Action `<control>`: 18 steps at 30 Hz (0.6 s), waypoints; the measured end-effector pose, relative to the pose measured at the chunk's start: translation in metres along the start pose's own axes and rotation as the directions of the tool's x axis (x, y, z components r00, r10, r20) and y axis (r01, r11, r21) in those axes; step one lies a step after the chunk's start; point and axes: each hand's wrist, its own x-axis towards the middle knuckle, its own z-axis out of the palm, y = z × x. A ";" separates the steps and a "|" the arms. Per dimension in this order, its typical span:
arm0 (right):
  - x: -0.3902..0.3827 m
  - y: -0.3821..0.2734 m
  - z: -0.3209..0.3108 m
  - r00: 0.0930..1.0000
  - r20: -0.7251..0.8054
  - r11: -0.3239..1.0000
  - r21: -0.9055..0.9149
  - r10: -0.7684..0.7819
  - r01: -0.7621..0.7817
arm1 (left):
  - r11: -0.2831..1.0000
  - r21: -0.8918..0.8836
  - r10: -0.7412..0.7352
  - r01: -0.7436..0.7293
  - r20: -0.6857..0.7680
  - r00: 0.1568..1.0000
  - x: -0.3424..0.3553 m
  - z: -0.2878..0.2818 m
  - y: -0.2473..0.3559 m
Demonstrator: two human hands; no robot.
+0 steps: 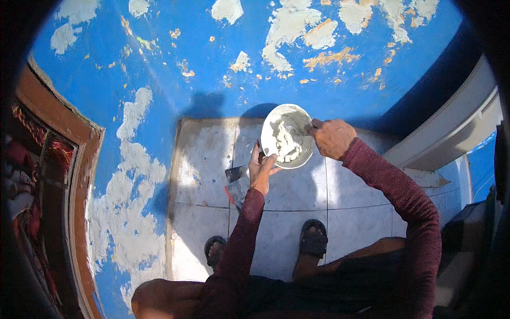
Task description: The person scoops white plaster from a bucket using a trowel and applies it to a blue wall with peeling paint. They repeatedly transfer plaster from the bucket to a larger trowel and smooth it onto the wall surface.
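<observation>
A round white bowl (287, 114) with pale, lumpy paste (287, 149) is held over the tiled floor. My left hand (261, 169) grips it at the lower left, thumb near the rim. My right hand (334, 137) is closed at the bowl's right rim on a tool handle (317, 124), whose far part is in the paste, hard to make out. On the floor below my left hand lies a dark scraper (234, 191) with some red on it, partly behind my forearm.
A blue wall (186, 64) with patches of grey filler stands ahead and to the left. A brown wooden frame (87, 138) is at far left, a pale frame (441, 133) at right. My sandalled feet (313, 239) stand on square white tiles (356, 191).
</observation>
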 end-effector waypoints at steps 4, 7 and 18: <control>-0.003 -0.012 0.018 0.997 0.074 0.997 -0.064 -0.029 0.034 | 0.998 -0.058 -0.021 0.024 0.042 0.999 0.005 0.009 -0.003; -0.007 0.004 0.009 0.999 0.014 0.997 -0.076 -0.030 0.031 | 0.997 -0.073 -0.010 0.012 0.028 1.000 0.003 0.002 -0.008; -0.009 0.004 0.019 0.995 -0.089 0.999 -0.038 -0.034 0.030 | 0.997 -0.076 -0.024 0.024 -0.005 1.000 -0.004 0.010 -0.005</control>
